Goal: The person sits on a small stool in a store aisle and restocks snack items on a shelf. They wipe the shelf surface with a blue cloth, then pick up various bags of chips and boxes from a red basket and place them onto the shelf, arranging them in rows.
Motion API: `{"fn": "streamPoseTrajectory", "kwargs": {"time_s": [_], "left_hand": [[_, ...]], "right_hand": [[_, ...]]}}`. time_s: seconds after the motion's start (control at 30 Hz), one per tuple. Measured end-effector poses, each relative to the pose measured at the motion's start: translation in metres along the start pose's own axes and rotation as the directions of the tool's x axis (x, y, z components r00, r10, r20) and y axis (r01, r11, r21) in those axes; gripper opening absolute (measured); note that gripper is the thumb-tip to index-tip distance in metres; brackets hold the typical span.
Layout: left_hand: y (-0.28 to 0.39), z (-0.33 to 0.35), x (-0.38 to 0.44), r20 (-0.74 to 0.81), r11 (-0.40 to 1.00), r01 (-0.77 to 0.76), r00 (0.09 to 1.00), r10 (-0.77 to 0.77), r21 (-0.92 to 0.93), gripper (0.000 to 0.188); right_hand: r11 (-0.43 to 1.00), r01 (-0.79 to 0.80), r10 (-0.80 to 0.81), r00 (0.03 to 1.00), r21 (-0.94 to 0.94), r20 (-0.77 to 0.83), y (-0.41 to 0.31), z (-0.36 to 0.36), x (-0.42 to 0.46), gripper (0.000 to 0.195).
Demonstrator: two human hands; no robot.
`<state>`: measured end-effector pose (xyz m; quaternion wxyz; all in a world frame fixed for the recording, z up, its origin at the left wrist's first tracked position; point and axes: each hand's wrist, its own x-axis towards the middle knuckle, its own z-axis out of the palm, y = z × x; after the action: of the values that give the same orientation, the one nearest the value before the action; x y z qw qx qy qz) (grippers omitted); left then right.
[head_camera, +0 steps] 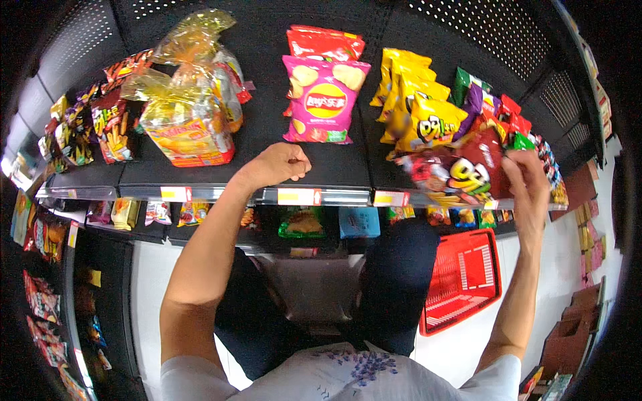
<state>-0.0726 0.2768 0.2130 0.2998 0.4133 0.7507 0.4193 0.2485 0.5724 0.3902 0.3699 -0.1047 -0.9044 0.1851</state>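
Note:
My right hand (527, 175) grips the right edge of a brown snack bag (469, 170). The bag tilts over the front of the shelf at the right, before a row of yellow snack bags (431, 118), and its left end is blurred. Curled and with nothing visible in it, my left hand (281, 163) is just above the black shelf (331, 168). Behind and to the right of that hand stands a pink Lay's chip bag (326, 100), with red bags (326, 42) at its back.
Left of centre sit clear-wrapped snack packs (188, 135), beside dark snack bags (110, 125). Price tags (299, 196) line the shelf's front edge. A lower shelf holds a blue box (359, 222) and other packs. On the floor by my right leg is a red shopping basket (459, 285).

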Motion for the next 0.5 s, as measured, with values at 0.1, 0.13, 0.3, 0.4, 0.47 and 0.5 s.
{"fn": "streamPoseTrajectory", "kwargs": {"time_s": [0.1, 0.13, 0.3, 0.4, 0.47, 0.5], "left_hand": [[-0.013, -0.012, -0.009, -0.084, 0.997, -0.077, 0.994, 0.076, -0.011, 0.014], [-0.009, -0.012, -0.01, -0.092, 0.996, -0.071, 0.994, 0.065, -0.054, 0.014], [-0.005, -0.017, -0.021, -0.121, 0.996, -0.056, 0.991, 0.048, -0.065, 0.027], [0.003, -0.02, -0.026, -0.17, 0.993, -0.037, 0.984, 0.056, 0.112, 0.058], [0.003, -0.017, -0.026, -0.247, 0.97, -0.034, 0.964, 0.096, 0.243, 0.073], [0.003, -0.015, -0.026, -0.278, 0.945, -0.046, 0.95, 0.142, 0.325, 0.074]], "right_hand": [[0.986, 0.166, -0.166, 0.983, 0.006, 0.079, -0.032, 0.056, 0.038, 0.009], [0.985, 0.162, -0.167, 0.98, 0.051, 0.112, -0.038, 0.072, 0.045, 0.009], [0.955, 0.281, -0.297, 0.927, 0.097, 0.229, -0.069, 0.148, 0.072, 0.008], [0.921, 0.387, -0.383, 0.884, 0.04, 0.269, -0.077, 0.18, 0.082, 0.009], [0.905, 0.425, -0.407, 0.874, -0.011, 0.265, -0.079, 0.197, 0.088, 0.01], [0.89, 0.456, -0.437, 0.861, -0.012, 0.261, -0.08, 0.206, 0.092, 0.011]]}}
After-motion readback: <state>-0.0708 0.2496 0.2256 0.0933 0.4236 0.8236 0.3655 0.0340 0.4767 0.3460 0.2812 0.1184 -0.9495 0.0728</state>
